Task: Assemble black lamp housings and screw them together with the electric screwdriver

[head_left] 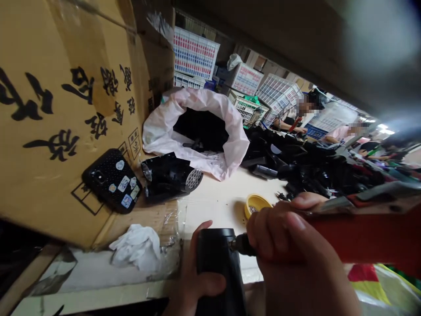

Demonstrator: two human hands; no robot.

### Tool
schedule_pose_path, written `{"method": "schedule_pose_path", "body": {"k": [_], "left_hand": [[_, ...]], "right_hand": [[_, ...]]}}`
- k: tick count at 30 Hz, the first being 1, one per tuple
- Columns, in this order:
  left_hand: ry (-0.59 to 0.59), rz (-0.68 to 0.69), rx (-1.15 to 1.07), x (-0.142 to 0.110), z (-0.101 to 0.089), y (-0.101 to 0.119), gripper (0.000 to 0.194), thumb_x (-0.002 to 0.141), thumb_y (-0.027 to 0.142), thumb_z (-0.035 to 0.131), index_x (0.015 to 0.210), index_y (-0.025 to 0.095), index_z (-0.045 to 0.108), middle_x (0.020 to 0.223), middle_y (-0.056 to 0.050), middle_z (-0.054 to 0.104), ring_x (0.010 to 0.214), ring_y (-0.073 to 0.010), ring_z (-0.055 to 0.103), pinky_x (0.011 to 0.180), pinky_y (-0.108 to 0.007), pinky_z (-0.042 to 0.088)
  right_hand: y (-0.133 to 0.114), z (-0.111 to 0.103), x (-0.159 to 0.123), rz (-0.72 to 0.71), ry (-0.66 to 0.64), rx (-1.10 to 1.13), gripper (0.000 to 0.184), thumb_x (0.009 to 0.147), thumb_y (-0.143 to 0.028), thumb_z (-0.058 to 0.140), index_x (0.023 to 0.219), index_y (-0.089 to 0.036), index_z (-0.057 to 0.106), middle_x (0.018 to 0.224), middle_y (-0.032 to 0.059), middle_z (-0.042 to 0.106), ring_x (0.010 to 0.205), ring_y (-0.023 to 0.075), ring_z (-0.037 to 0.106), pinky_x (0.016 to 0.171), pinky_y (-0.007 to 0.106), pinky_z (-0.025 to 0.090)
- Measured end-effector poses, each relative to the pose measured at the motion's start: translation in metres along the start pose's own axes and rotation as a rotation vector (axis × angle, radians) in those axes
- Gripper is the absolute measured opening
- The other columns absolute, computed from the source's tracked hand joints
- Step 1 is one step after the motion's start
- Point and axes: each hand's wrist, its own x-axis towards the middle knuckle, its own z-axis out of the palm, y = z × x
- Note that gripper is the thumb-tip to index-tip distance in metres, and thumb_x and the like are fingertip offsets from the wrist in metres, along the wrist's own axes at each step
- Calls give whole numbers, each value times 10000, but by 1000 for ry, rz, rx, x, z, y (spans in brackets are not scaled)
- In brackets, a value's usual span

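Left hand [209, 286] clamps black plastic housing [217, 263] at worktable's [226, 193] near edge, right hand [296, 263] grips red power screwdriver [358, 235], bit [232, 245] at housing's upper side; off-angle push or loose hold could skid bit, scratching housing; knuckles [263, 226] near yellow bowl [260, 200], bump could spill screws [252, 209]

Big black Chinese writing can be seen on the brown box [36, 188], turned on its side. "轻拿轻放" [98, 126] is shown in one line and "感谢合作" [79, 82] in the other. The small print [134, 142] is too tiny to be read.
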Motion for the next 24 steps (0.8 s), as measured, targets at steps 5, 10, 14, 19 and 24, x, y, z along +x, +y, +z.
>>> {"method": "schedule_pose_path", "body": {"k": [5, 10, 14, 19, 24], "left_hand": [[-119, -39, 25, 5, -13, -3, 967, 483, 250, 904, 1321, 375, 439, 1008, 0, 678, 750, -198, 607, 707, -317, 404], [-200, -111, -15, 1, -1, 9, 872, 577, 93, 798, 1326, 354, 436, 1010, 9, 676, 802, -187, 628, 764, -308, 414], [-252, -64, -36, 1, -1, 12, 735, 651, 132, 762, 1303, 322, 482, 955, 10, 674, 922, -218, 633, 855, -324, 406], [-248, -193, -75, 2, -5, 15, 654, 592, 139, 754, 1201, 261, 552, 945, -15, 645, 889, -232, 614, 774, -323, 443], [-173, -186, -49, -3, 13, 19, 425, 668, 229, 714, 1074, 248, 587, 874, -13, 632, 764, -170, 596, 662, -268, 452]], "right_hand": [[3, 0, -5, 41, -30, -96, 94, 880, -223, 633, 909, -291, 574, 517, -68, 492, 443, 113, 481, 484, 272, 480], [6, -5, -4, -2, -218, -150, 106, 880, -286, 625, 852, -291, 524, 503, -68, 478, 432, 120, 477, 463, 258, 477], [16, -5, 7, 38, -333, -94, 307, 825, -294, 724, 706, -253, 444, 462, -89, 422, 383, 104, 457, 449, 235, 476], [30, -4, 12, -27, -393, 83, 264, 769, -275, 705, 737, -260, 443, 470, -108, 328, 379, 82, 354, 399, 188, 383], [30, -10, 16, -122, -406, 84, 156, 783, -162, 570, 910, -252, 563, 508, -101, 363, 362, 82, 351, 391, 204, 397]]}}
